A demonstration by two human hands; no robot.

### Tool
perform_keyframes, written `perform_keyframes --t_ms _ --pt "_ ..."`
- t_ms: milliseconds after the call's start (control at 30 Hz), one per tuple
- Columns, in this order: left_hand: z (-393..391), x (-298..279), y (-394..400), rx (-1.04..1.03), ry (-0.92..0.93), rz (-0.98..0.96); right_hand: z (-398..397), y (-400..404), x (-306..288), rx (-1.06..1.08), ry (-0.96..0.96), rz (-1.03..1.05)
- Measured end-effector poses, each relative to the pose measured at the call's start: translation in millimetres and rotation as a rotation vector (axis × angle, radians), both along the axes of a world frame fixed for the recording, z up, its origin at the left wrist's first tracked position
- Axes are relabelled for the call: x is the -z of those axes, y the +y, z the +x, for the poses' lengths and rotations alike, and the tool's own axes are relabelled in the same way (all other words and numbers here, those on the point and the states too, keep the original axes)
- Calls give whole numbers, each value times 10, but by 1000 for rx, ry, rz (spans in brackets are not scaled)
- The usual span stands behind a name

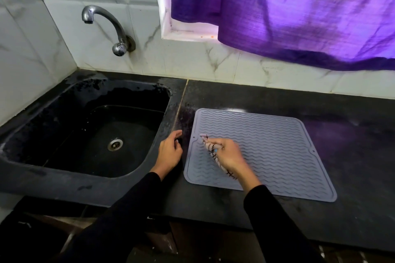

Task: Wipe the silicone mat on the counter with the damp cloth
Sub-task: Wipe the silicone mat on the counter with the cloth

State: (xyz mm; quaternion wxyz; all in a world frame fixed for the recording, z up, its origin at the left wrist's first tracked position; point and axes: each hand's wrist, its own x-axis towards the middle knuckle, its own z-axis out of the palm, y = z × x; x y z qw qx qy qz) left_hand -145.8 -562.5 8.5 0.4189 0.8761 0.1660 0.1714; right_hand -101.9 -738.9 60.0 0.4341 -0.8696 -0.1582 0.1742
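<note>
A: What lies on the counter (277, 96)?
B: A ridged grey mat (267, 145), flat, beside the sink (64, 177).

A: Which step is in hand?
B: Wiping, seemingly early. The right hand (229, 156) grips the cloth (210, 148) near the mat's left edge; the left hand (170, 151), loosely curled, holds nothing, at the sink's edge.

A: Next?
B: Probably strokes toward the right edge.

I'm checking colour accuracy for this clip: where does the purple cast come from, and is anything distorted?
Head view: daylight through the purple curtain tints the window sill and the counter right of the silicone mat; wide-angle lens bows the counter edge and wall tiles; the black sink stays dim.
</note>
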Motion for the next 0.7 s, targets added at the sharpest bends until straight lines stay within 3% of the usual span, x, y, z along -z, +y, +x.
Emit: perform_keyframes --t_ms 67,233,300,367,433,500,533,600,700 --pt "12 10 2 -10 -6 14 -39 69 37 -111 -277 -251" --pt "69 13 -52 -14 -6 73 -414 191 229 -301 -549 -645" --pt "89 3 -77 -19 -5 92 -458 145 270 -292 -582 -634" --pt "114 8 -104 -16 10 103 -384 102 260 -304 -497 -520" --pt "120 22 -133 9 16 115 -210 90 188 -306 -296 -350" --pt "121 59 -161 50 13 142 -50 99 49 -191 -4 -102" --pt "117 79 -173 57 20 153 11 113 2 -98 40 -21" --pt "127 113 -170 44 42 176 100 164 13 27 -136 -96" --pt "158 139 -135 44 47 233 -5 261 174 -47 -451 -416"
